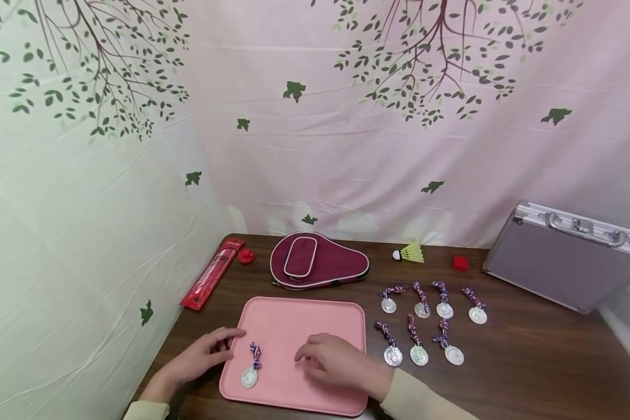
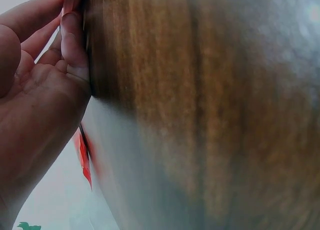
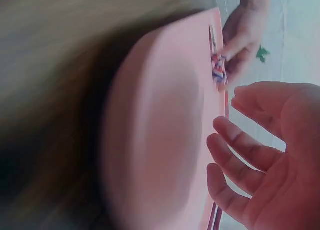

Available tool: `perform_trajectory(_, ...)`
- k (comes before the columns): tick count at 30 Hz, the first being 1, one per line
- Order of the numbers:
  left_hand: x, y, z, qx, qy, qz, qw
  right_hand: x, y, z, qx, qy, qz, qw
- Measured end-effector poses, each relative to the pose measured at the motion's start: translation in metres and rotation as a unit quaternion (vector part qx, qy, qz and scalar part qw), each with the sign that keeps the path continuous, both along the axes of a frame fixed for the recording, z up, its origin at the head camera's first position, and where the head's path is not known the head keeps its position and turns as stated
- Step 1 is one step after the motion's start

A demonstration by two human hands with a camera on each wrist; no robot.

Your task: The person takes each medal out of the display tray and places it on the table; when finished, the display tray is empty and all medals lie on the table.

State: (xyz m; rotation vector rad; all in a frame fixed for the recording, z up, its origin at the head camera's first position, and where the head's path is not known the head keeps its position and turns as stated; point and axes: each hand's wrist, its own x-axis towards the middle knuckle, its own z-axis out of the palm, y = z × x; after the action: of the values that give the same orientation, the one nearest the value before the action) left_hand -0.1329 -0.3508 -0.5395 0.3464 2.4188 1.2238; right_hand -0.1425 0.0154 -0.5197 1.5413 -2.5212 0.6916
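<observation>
A pink tray (image 1: 304, 315) lies at the table's front. One silver medal (image 1: 249, 377) with a striped ribbon (image 1: 255, 353) lies in its left part. My left hand (image 1: 230, 339) rests at the tray's left rim, fingertips touching the rim close to the ribbon; the left wrist view shows its thumb (image 2: 74, 42) against an edge. My right hand (image 1: 308, 357) hovers low over the tray's middle, fingers relaxed and spread, holding nothing. In the right wrist view the right hand (image 3: 250, 140) is open beside the tray (image 3: 160, 130), with the ribbon (image 3: 218, 69) beyond.
Several more medals (image 1: 419, 354) lie in two rows right of the tray. Behind it are a maroon racket case (image 1: 317, 261), a red tube (image 1: 212, 279), a yellow shuttlecock (image 1: 410, 252) and two small red objects (image 1: 459, 262). An aluminium case (image 1: 567, 262) stands at the far right.
</observation>
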Motion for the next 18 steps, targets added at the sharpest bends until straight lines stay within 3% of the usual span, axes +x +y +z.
perform_trajectory(12, 0.0, -0.002, -0.002, 0.012, 0.012, -0.015, 0.9997, 0.013, -0.066, 0.002, 0.088, 0.014, 0.031, 0.996)
perform_trajectory(18, 0.001, -0.003, -0.004, 0.014, 0.017, -0.015, 0.9996, 0.018, -0.091, -0.001, 0.082, 0.027, 0.019, 0.996)
